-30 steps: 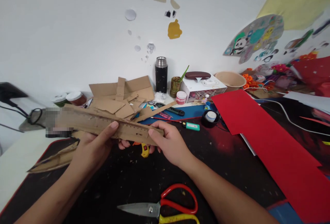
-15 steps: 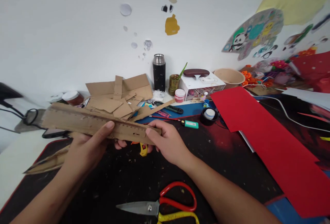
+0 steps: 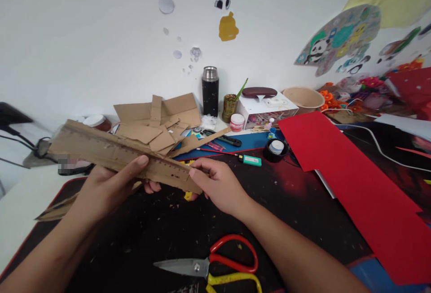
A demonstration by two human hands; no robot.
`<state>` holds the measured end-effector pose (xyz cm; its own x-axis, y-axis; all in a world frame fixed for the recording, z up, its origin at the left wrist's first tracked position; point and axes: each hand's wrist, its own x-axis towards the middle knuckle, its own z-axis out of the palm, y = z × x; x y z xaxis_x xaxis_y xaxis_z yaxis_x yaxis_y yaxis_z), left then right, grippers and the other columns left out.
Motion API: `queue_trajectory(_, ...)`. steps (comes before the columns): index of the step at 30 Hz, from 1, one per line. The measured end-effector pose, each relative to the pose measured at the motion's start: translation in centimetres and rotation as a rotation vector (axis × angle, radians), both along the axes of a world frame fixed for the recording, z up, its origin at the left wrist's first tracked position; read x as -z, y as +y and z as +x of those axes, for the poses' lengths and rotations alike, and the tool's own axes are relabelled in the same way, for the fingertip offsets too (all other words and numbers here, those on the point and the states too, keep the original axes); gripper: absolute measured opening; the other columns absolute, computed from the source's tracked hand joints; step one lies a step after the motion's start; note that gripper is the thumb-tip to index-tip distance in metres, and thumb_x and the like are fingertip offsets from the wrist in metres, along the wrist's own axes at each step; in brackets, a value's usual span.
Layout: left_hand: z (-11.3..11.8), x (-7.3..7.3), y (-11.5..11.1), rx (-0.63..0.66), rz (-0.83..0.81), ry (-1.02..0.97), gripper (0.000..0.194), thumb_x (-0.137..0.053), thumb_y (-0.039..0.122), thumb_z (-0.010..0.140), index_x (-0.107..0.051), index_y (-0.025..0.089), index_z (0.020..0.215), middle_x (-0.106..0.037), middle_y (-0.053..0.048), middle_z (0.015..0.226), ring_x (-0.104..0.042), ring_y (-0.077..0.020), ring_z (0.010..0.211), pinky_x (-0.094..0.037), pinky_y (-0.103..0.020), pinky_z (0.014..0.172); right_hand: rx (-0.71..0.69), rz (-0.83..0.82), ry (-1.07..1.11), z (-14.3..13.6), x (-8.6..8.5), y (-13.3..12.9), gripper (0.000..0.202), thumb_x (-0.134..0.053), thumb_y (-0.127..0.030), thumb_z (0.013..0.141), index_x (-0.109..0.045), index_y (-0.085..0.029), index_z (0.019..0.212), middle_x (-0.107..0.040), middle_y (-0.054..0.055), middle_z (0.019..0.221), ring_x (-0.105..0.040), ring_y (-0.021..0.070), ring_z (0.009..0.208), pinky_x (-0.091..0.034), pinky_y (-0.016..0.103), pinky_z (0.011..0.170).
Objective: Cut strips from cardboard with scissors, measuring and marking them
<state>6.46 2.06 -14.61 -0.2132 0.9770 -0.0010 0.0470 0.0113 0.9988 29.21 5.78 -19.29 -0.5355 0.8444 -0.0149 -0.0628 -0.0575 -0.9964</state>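
A long strip of brown cardboard (image 3: 175, 184) is held in the air, tilted with its left end higher. Along it lies a clear ruler (image 3: 164, 167) with dark markings. My left hand (image 3: 109, 189) grips both near the middle, thumb on top and fingers underneath. At the right end my right hand (image 3: 224, 187) pinches the strip and ruler between thumb and fingers. Behind that hand shows part of a yellow object (image 3: 187, 196), mostly hidden. Scissors (image 3: 197, 267) with one red and one yellow handle lie open on the black mat (image 3: 148, 243) below.
Cardboard scraps (image 3: 138, 132) are piled at the back, beside a black flask (image 3: 210, 93). A box cutter (image 3: 227, 139), a green lighter (image 3: 251, 160) and a small black bowl (image 3: 275, 150) lie mid-table. Red card (image 3: 350, 185) covers the right side. More cardboard (image 3: 55, 212) sits at left.
The strip's right end has dropped slightly and shifted left in my hands, so the strip and ruler slope more. Both hands keep their grip. The view has shifted slightly.
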Motion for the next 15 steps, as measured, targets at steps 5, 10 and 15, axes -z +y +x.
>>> queue_trajectory(5,-0.7,0.4,0.1,0.034,0.002,0.025,0.034,-0.093,0.042,0.072,-0.082,0.011,0.078,-0.079,-0.016,0.064,-0.073,-0.0268,0.046,-0.062,-0.033,0.043,-0.013,-0.016,0.000,0.0,0.0,0.0,0.018,-0.061,-0.034,0.103,-0.065,-0.020,0.093,-0.062,-0.003,0.083,-0.070,0.0106,0.058,-0.042,0.019,0.048)
queue_trajectory(10,-1.1,0.7,0.2,0.080,0.036,0.048,0.036,-0.091,0.047,0.078,-0.082,0.012,0.071,-0.076,-0.015,0.058,-0.073,-0.0261,0.047,-0.062,-0.030,0.044,-0.022,-0.015,0.014,-0.1,0.0,0.0,0.018,-0.060,-0.034,0.102,-0.065,-0.020,0.092,-0.062,-0.003,0.084,-0.070,0.0101,0.059,-0.044,0.019,0.048)
queue_trajectory(15,-1.4,0.6,0.1,0.109,-0.001,0.081,0.040,-0.091,0.053,0.081,-0.082,0.014,0.077,-0.080,-0.012,0.064,-0.075,-0.0242,0.049,-0.064,-0.029,0.046,-0.034,-0.029,0.026,-0.1,0.2,0.0,0.018,-0.061,-0.035,0.101,-0.065,-0.020,0.093,-0.062,-0.003,0.082,-0.069,0.0107,0.059,-0.043,0.018,0.047)
